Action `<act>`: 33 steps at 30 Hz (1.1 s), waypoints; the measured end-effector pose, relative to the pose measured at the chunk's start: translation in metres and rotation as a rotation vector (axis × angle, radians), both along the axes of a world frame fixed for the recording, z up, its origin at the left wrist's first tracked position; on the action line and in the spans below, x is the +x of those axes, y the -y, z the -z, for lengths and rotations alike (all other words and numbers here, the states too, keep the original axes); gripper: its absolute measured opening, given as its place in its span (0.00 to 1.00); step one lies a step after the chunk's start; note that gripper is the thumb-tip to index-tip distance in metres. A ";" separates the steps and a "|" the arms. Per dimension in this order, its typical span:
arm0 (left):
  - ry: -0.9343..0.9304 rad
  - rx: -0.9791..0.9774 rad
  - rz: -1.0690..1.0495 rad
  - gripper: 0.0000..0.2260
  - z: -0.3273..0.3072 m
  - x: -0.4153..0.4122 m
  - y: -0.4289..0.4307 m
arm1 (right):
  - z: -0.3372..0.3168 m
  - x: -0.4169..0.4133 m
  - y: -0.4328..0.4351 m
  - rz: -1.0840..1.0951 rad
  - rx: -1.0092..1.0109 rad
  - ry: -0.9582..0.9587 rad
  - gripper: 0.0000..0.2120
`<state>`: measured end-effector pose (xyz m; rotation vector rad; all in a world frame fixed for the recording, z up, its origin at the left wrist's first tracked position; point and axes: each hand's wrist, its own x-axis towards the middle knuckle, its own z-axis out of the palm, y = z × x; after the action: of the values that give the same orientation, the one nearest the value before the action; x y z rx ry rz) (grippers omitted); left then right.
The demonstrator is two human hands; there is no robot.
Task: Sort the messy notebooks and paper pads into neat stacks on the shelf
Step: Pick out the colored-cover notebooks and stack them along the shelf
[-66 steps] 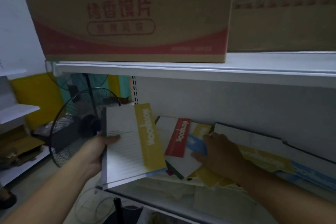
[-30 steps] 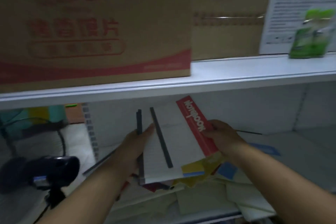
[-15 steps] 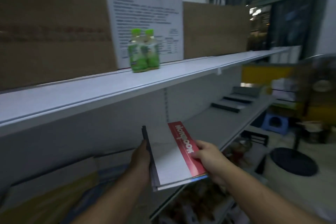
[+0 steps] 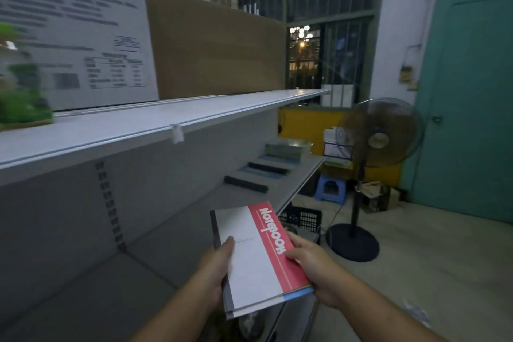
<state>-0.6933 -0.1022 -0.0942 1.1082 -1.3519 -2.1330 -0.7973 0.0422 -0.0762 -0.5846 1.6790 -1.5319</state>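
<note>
I hold a small stack of notebooks (image 4: 254, 261) in both hands, above the front edge of the white middle shelf (image 4: 194, 219). The top one is white with a red band and a dark spine. My left hand (image 4: 215, 266) grips the spine side, thumb on the cover. My right hand (image 4: 311, 261) grips the red side. Further along the shelf lie two neat stacks with dark spines (image 4: 245, 184) (image 4: 268, 169) and a thicker pile of pads (image 4: 287, 148) near the far end.
The upper shelf (image 4: 172, 116) carries a cardboard box (image 4: 216, 47), a white printed box (image 4: 75, 44) and a blurred green item (image 4: 22, 97). A standing fan (image 4: 380, 133), a blue stool (image 4: 331, 186) and a black crate (image 4: 301, 216) stand on the floor to the right.
I picked a red notebook out of the messy pile onto the ones in my left hand, then turned right. The stack now sits lower and nearer the shelf's right part.
</note>
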 end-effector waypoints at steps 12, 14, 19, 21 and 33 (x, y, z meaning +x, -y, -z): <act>0.011 -0.069 0.002 0.15 0.043 -0.194 0.073 | 0.009 -0.168 0.074 0.156 0.161 -0.182 0.18; 0.000 -0.080 -0.069 0.16 0.041 -0.222 0.090 | 0.007 -0.195 0.090 0.188 0.153 -0.204 0.17; 0.062 -0.126 -0.164 0.15 0.056 -0.270 0.129 | 0.015 -0.249 0.128 0.213 0.204 -0.290 0.14; 0.114 -0.182 -0.187 0.14 0.062 -0.283 0.144 | 0.016 -0.271 0.146 0.194 0.203 -0.328 0.10; 0.429 -0.569 -0.383 0.07 0.054 -0.340 0.206 | 0.031 -0.405 0.265 -0.128 0.244 -0.656 0.12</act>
<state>-1.0329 -0.3086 -0.1483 1.4621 -1.6221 -1.1715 -1.2019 -0.2227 -0.1069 -1.1194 2.2175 -1.0741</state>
